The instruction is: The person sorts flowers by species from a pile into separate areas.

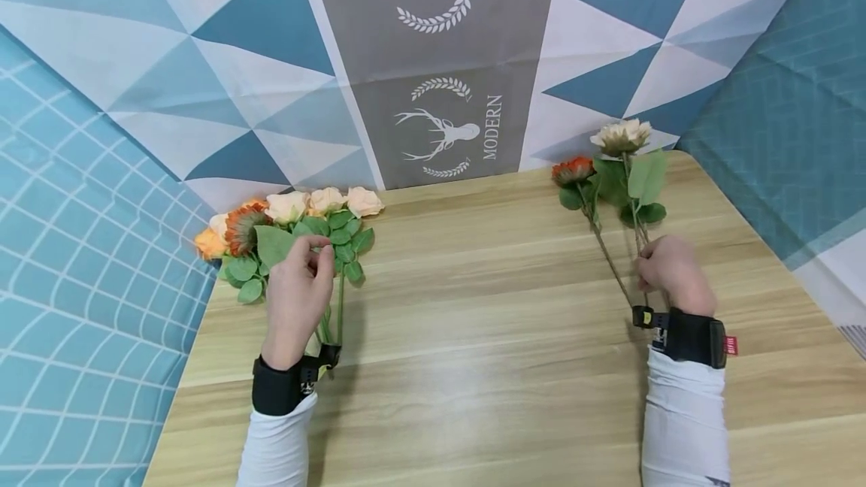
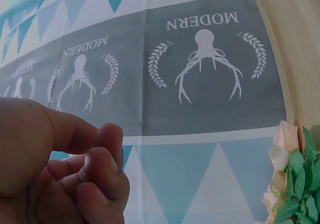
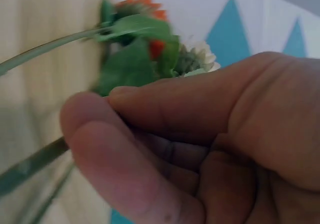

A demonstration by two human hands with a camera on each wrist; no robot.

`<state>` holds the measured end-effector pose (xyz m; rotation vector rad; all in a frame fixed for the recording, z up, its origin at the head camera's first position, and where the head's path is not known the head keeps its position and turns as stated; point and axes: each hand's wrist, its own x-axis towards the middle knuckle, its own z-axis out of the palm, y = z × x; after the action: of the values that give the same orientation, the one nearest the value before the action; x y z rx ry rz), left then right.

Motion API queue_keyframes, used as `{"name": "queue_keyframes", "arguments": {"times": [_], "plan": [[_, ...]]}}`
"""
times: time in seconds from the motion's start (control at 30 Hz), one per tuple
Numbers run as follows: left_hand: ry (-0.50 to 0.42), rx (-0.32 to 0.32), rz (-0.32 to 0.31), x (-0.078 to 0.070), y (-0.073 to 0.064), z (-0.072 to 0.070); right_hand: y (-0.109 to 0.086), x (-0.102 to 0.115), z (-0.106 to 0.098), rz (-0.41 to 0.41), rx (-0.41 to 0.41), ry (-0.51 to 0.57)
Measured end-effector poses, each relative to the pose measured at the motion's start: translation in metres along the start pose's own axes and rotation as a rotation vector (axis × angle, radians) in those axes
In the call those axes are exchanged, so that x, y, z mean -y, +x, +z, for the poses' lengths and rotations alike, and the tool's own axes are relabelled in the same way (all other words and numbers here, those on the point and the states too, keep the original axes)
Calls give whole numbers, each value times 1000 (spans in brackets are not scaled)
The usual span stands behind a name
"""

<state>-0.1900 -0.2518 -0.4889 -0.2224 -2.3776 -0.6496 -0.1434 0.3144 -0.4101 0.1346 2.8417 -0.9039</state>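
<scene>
My left hand (image 1: 299,299) is held over a bunch of artificial flowers at the table's left. That bunch has peach roses (image 1: 365,202), a rust-orange flower (image 1: 242,230) and green leaves (image 1: 343,235). In the left wrist view, the left fingers (image 2: 102,166) are loosely bent with nothing between them. On the right, my right hand (image 1: 675,273) pinches a green stem (image 3: 35,165) between thumb and fingertips. A cream-white flower (image 1: 621,138) tops the stems at this hand. Beside it lies an orange-red flower (image 1: 573,171), its stem running down toward the wrist.
Both bunches lie on a wood-grain table (image 1: 473,337). Behind it hangs a patterned cloth (image 1: 271,58) with triangles and deer prints. Blue tiled-pattern covering (image 1: 88,284) borders the left side, and another blue covering (image 1: 798,111) is at the right.
</scene>
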Motion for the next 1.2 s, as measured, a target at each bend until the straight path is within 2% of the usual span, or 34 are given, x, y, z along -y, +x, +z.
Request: {"name": "queue_keyframes", "arguments": {"times": [0.03, 0.07, 0.13, 0.17, 0.23, 0.27, 0.3, 0.4, 0.47, 0.5, 0.6, 0.73, 0.77, 0.87, 0.93, 1.1, 1.2], "plan": [[-49, 21, -6, -12, 1, -11, 2, -3, 3, 1, 1, 8], [-38, 26, -14, -12, 1, -11, 4, -5, 7, -1, -3, 17], [-15, 21, 2, -21, 2, -21, 6, -8, 11, -7, -20, 27], [-1, 13, 14, -29, 3, -27, 6, -8, 13, -12, -30, 22], [-61, 45, -4, -51, 7, -47, 9, -9, 15, -29, -40, 0], [-14, 29, -6, -45, 6, -43, 10, -9, 15, -38, -40, -12], [-45, 29, -2, -50, 6, -49, 11, -9, 16, -46, -40, -25], [-81, 86, -58, -80, 13, -76, 14, -6, 16, -59, -28, -31], [1, 116, -88, -86, 15, -85, 13, -4, 15, -48, -11, -19], [29, 151, -118, -87, 16, -90, 12, -2, 14, -37, -2, -9], [164, 273, -221, -76, 16, -96, 7, 0, 11, 5, 28, 14], [256, 525, -370, -52, 15, -94, -3, -1, 7, 29, 32, 28], [267, 594, -402, -51, 17, -96, -6, -2, 7, 33, 26, 26], [272, 742, -429, -39, 19, -92, -14, -2, 7, 38, -9, 21], [265, 775, -433, -34, 20, -91, -18, -1, 6, 41, -40, 9], [247, 757, -441, -25, 19, -87, -22, 12, 2, 0, -117, -10], [212, 773, -422, -22, 17, -82, -22, 23, -1, -40, -147, -31]]}}
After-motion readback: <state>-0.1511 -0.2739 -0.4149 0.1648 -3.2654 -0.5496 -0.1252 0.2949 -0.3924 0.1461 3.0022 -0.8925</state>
